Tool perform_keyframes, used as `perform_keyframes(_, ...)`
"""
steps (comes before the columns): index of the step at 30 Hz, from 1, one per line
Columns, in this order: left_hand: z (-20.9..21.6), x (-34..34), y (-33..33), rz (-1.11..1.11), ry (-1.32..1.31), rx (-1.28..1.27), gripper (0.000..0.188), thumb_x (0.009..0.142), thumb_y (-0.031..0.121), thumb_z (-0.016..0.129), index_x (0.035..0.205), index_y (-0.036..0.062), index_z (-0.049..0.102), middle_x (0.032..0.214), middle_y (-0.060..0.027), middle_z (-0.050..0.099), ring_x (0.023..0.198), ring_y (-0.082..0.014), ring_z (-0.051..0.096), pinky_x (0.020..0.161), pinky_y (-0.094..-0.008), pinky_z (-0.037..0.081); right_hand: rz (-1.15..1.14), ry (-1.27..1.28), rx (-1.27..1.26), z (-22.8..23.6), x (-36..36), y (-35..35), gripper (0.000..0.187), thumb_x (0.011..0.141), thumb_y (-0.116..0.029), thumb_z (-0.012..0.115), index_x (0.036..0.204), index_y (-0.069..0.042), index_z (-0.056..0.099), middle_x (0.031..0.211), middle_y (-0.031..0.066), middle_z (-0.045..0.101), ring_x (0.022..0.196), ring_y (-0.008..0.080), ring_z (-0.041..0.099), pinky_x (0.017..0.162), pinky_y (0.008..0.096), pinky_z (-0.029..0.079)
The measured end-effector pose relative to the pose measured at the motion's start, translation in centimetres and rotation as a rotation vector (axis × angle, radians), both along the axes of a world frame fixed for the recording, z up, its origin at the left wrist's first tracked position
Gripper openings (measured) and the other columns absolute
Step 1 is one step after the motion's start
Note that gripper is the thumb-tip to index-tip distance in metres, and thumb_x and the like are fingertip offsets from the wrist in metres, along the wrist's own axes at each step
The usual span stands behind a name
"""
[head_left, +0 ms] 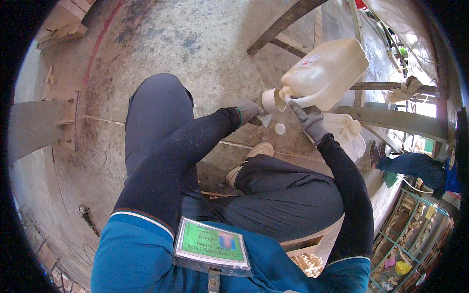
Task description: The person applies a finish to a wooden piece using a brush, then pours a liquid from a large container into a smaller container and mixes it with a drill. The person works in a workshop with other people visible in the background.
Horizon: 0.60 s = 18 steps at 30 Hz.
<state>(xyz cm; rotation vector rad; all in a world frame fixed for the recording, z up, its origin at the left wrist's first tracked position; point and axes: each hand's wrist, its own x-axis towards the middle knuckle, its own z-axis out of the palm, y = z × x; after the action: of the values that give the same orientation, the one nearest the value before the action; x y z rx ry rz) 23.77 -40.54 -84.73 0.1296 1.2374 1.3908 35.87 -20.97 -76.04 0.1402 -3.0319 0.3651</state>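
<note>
A large translucent whitish plastic jug [328,68] is tipped well over, its neck at the mouth of a small pale cup [270,101]. My right hand [311,123], in a grey glove, is closed round the jug's handle. My left hand [249,111], also gloved, grips the cup from its left side. A pale pointed piece [265,119] shows by the left fingers; its kind is unclear. On the floor below the cup lies a round white cap [279,129]. Any liquid inside the cup is hidden from view.
Another whitish jug [348,136] stands just right of my right wrist. Wooden frame legs [288,24] and a beam [395,120] stand beyond and to the right. Another person's leg [415,166] shows at right, near a rack [408,234] of wood pieces.
</note>
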Motion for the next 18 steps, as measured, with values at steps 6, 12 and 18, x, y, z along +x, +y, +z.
perform_keyframes(6,-0.6,-0.7,0.1,-0.310,0.489,-0.007,0.030,0.075,0.016,0.067,0.100,0.0002,0.059,0.090,-0.0084,0.061,0.075,-0.0138,0.062,0.062,-0.0290,0.056,-0.289,-0.138,-0.480,1.1,-0.5,-1.1,0.027,0.082,-0.018,0.060,0.109,-0.017,0.060,0.109,0.0046,0.059,0.103,0.0207,0.054,0.088,0.0332,0.042)
perform_keyframes(12,-3.9,-0.8,-0.4,-0.489,0.840,0.058,0.036,0.072,0.017,0.071,0.104,0.0079,0.060,0.093,-0.0053,0.060,0.083,-0.0149,0.061,0.071,-0.0278,0.054,-0.376,-0.154,-0.832,1.4,-1.6,-2.2,0.025,0.082,-0.019,0.062,0.104,-0.010,0.060,0.105,0.0064,0.061,0.099,0.0204,0.057,0.086,0.0310,0.044)
perform_keyframes(18,-1.2,-0.8,-0.2,-0.556,1.076,0.049,0.041,0.069,0.014,0.071,0.108,0.0160,0.060,0.098,-0.0054,0.061,0.085,-0.0194,0.062,0.074,-0.0291,0.052,-0.419,-0.221,-0.743,1.4,-1.0,-1.4,0.025,0.083,-0.018,0.060,0.108,-0.015,0.060,0.111,0.0057,0.058,0.101,0.0194,0.055,0.087,0.0309,0.043)
